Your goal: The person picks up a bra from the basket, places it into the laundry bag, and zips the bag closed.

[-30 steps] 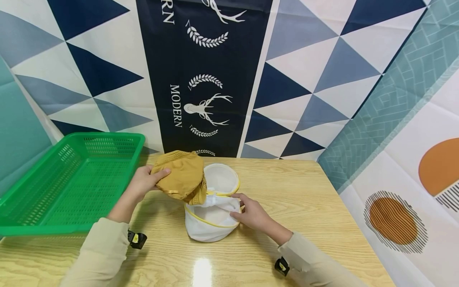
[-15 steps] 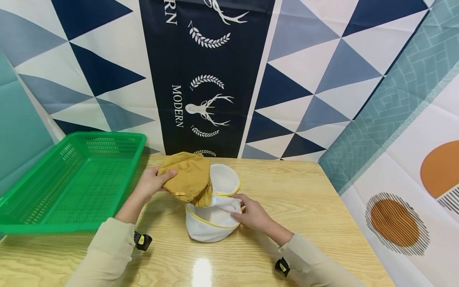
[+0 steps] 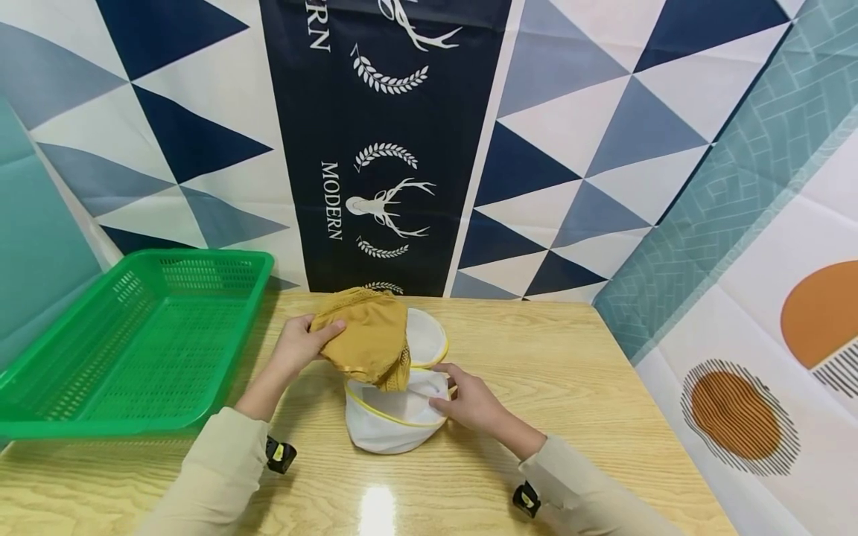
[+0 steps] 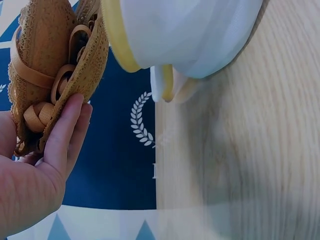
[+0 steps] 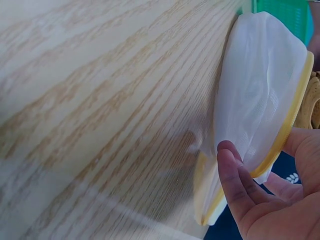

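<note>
My left hand (image 3: 302,344) grips a folded mustard-yellow bra (image 3: 367,331), thumb on top of it. Lace edging and looped straps show on the bra (image 4: 62,65) in the left wrist view. Just below and to the right, a white mesh laundry bag (image 3: 385,434) with a yellow zip edge stands on the table, its round lid (image 3: 426,339) folded back. The bra hangs over the bag's mouth and covers part of it. My right hand (image 3: 472,398) pinches the bag's right rim, thumb inside and fingers outside.
A green plastic basket (image 3: 167,327) with slotted walls stands on the left of the wooden table (image 3: 536,365). Behind the table's back edge hangs a patterned cloth (image 3: 375,112). Another printed cloth (image 3: 751,335) runs along the right side.
My left hand has carried the bra to the right, further over the bag's mouth. The right hand keeps its hold on the rim, and the bag stays in place.
</note>
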`<state>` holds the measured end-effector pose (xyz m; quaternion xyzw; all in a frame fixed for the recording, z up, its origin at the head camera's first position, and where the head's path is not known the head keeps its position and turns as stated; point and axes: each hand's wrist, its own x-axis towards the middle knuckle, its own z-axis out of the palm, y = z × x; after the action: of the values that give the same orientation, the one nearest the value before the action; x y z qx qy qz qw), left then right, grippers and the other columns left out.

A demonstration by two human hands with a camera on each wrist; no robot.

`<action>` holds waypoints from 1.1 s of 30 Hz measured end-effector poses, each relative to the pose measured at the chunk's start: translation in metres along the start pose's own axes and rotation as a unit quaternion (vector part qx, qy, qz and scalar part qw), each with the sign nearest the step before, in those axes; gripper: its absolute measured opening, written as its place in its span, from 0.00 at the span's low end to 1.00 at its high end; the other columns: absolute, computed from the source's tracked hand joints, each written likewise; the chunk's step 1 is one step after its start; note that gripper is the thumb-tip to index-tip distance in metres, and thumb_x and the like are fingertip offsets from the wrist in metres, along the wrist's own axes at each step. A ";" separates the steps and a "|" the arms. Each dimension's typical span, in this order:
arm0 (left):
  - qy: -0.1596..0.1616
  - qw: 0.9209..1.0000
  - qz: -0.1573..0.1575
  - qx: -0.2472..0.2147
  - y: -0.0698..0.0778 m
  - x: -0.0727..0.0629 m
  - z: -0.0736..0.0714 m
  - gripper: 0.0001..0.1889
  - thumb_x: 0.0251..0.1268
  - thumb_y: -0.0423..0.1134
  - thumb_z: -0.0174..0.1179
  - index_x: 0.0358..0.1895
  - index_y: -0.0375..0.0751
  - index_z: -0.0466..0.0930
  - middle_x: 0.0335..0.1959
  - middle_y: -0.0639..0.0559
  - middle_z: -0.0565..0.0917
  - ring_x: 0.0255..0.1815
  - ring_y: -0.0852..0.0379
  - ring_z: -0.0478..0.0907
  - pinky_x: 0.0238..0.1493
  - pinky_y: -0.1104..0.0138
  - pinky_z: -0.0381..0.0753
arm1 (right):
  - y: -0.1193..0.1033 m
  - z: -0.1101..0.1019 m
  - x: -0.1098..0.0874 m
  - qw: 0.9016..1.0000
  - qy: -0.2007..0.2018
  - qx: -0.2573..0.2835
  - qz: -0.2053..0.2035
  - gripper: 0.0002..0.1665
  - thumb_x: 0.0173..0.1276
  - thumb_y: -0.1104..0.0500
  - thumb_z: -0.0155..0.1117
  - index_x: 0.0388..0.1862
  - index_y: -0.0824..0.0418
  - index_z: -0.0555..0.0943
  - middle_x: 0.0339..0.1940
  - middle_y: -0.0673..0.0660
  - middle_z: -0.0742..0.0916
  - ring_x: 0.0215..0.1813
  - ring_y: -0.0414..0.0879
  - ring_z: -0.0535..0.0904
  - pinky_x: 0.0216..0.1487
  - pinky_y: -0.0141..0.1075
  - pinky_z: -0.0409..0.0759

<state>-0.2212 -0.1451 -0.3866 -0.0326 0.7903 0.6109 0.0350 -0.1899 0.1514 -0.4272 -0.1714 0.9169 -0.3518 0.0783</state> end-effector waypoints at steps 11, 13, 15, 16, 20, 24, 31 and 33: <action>0.008 1.000 0.017 0.005 -0.006 0.004 0.011 0.23 0.64 0.45 0.59 0.51 0.28 0.74 0.29 0.48 0.84 0.23 0.64 0.81 0.28 0.70 0.81 | 0.000 0.001 0.001 1.000 0.001 -0.001 -0.007 0.31 0.61 0.56 0.67 0.62 0.58 0.70 0.39 0.57 0.82 0.34 0.41 0.78 0.31 0.31 0.77; 0.011 1.000 0.017 0.002 -0.006 0.004 0.013 0.22 0.64 0.45 0.59 0.50 0.28 0.75 0.27 0.49 0.84 0.23 0.64 0.80 0.27 0.70 0.81 | 0.000 0.001 0.000 1.000 0.001 -0.001 -0.007 0.31 0.61 0.55 0.67 0.62 0.58 0.70 0.38 0.57 0.82 0.34 0.41 0.78 0.31 0.31 0.76; 0.016 1.000 0.017 -0.001 -0.006 0.004 0.016 0.21 0.63 0.45 0.60 0.49 0.28 0.75 0.26 0.50 0.83 0.22 0.64 0.80 0.27 0.70 0.81 | -0.001 0.001 0.000 1.000 0.001 0.000 -0.006 0.31 0.61 0.55 0.67 0.62 0.58 0.70 0.38 0.56 0.82 0.34 0.41 0.78 0.31 0.31 0.76; 0.018 1.000 0.017 -0.002 -0.006 0.004 0.017 0.21 0.63 0.45 0.60 0.48 0.28 0.75 0.26 0.51 0.83 0.22 0.64 0.80 0.27 0.70 0.81 | -0.001 0.001 0.001 1.000 0.001 0.001 -0.005 0.31 0.61 0.55 0.67 0.62 0.57 0.70 0.38 0.56 0.82 0.33 0.41 0.78 0.31 0.31 0.76; 0.027 0.999 0.020 -0.007 -0.007 0.002 0.021 0.20 0.63 0.45 0.61 0.46 0.29 0.76 0.25 0.52 0.82 0.22 0.65 0.78 0.27 0.70 0.80 | -0.001 0.001 0.000 1.000 0.001 0.003 -0.006 0.31 0.61 0.55 0.67 0.62 0.57 0.70 0.38 0.57 0.81 0.33 0.41 0.77 0.30 0.31 0.76; 0.048 0.998 0.031 0.004 -0.008 0.000 0.025 0.18 0.61 0.45 0.62 0.44 0.31 0.78 0.24 0.53 0.81 0.22 0.65 0.76 0.26 0.70 0.77 | -0.002 0.001 0.001 1.000 0.005 -0.003 -0.006 0.31 0.60 0.55 0.67 0.62 0.58 0.70 0.38 0.57 0.81 0.34 0.41 0.77 0.30 0.31 0.76; 0.078 0.995 0.062 -0.005 -0.015 -0.005 0.032 0.19 0.58 0.46 0.64 0.45 0.33 0.78 0.30 0.47 0.82 0.24 0.65 0.75 0.26 0.73 0.76 | -0.003 0.001 0.002 1.000 0.009 -0.005 -0.003 0.31 0.60 0.57 0.67 0.62 0.59 0.71 0.36 0.56 0.82 0.36 0.43 0.77 0.31 0.32 0.76; 0.085 0.994 0.069 -0.011 -0.017 -0.005 0.034 0.20 0.58 0.46 0.65 0.44 0.33 0.78 0.31 0.46 0.82 0.24 0.65 0.75 0.26 0.73 0.76 | -0.003 0.001 0.002 1.000 0.010 -0.008 -0.005 0.31 0.60 0.57 0.68 0.61 0.59 0.71 0.36 0.56 0.82 0.37 0.43 0.77 0.32 0.33 0.75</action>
<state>-0.2139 -0.1168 -0.4108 -0.0298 0.7840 0.6155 -0.0746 -0.1906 0.1478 -0.4263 -0.1734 0.9194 -0.3468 0.0663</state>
